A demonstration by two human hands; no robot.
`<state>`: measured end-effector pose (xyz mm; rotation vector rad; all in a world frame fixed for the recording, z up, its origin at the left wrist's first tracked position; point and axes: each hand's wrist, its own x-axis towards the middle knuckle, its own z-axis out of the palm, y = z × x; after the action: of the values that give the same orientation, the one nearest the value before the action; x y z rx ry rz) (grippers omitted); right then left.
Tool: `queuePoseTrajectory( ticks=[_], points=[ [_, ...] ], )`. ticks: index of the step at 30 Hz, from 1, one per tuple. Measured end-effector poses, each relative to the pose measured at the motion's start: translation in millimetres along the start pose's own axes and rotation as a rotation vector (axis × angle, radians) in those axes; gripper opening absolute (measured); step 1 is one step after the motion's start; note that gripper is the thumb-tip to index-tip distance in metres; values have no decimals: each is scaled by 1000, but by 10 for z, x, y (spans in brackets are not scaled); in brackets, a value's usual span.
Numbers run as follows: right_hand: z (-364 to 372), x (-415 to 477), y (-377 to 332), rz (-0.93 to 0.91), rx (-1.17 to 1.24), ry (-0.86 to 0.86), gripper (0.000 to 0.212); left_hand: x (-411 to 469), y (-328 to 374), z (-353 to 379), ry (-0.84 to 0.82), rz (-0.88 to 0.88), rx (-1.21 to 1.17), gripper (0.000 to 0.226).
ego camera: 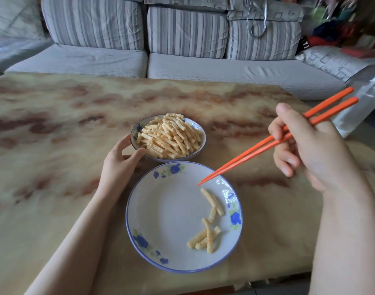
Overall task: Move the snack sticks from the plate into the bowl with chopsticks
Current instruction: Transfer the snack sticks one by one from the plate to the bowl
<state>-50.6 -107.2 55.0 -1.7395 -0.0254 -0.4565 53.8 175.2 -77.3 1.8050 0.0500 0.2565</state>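
Observation:
A white plate (161, 213) with blue flowers lies near the table's front edge. Several ridged yellow snack sticks (208, 222) lie on its right side. Just behind it stands a small bowl (200, 145) heaped with snack sticks (169, 136). My left hand (120, 160) cups the bowl's left rim between thumb and fingers. My right hand (312, 143) holds a pair of orange chopsticks (256, 149). Their tips hover together above the plate's upper right rim, carrying nothing, a little above the nearest stick.
The marbled tan table (54, 145) stretches left and back. A grey striped sofa (182, 60) runs along its far edge. A silvery foil bag (361, 109) lies at the table's right edge, behind my right hand.

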Motion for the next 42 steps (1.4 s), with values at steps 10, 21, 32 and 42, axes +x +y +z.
queuePoseTrajectory(
  ticks=[10, 21, 32, 42],
  points=[
    [-51, -1, 25, 113, -130, -54, 47, -15, 23, 10, 8, 2, -7, 45],
    [153, 77, 43, 34, 313, 277, 37, -30, 42, 15, 11, -2, -10, 47],
    [606, 199, 239, -9, 413, 511, 43, -56, 73, 4, -3, -10, 1, 46],
    [795, 231, 377, 17, 363, 413, 44, -58, 90, 8, -5, -40, -2, 47]
  ],
)
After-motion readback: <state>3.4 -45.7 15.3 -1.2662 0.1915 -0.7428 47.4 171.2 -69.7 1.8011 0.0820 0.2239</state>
